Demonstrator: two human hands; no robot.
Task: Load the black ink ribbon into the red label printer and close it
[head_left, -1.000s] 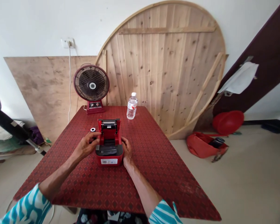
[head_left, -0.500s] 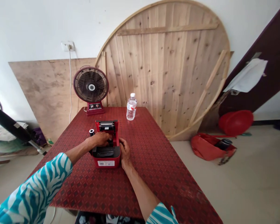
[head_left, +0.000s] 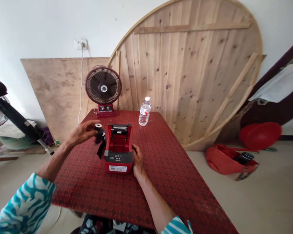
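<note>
A red label printer point(head_left: 118, 166) with a black front panel stands on the table, its lid raised at the back. Its red inner bay shows no roll in it. To the left of the printer, my left hand point(head_left: 84, 131) has its fingers closed on a black ribbon roll point(head_left: 98, 127) with a pale core end; its lower part is blurred. Just behind that roll is a second black roll point(head_left: 103, 136), partly hidden, with a dark strip point(head_left: 101, 149) hanging beside the printer. My right hand point(head_left: 138, 159) rests against the printer's right side, gripping it with curled fingers.
A dark red fan point(head_left: 104, 88) stands at the table's far left corner, with a clear water bottle point(head_left: 145, 112) to its right. The red patterned table point(head_left: 171, 185) ends at a round wooden board point(head_left: 185, 74). A red bag point(head_left: 224, 161) lies on the floor at right.
My left hand has come out of the printer and moved left with a black ribbon roll. The printer's bay is now uncovered. My right hand stays at the printer's side; the view has shifted slightly.
</note>
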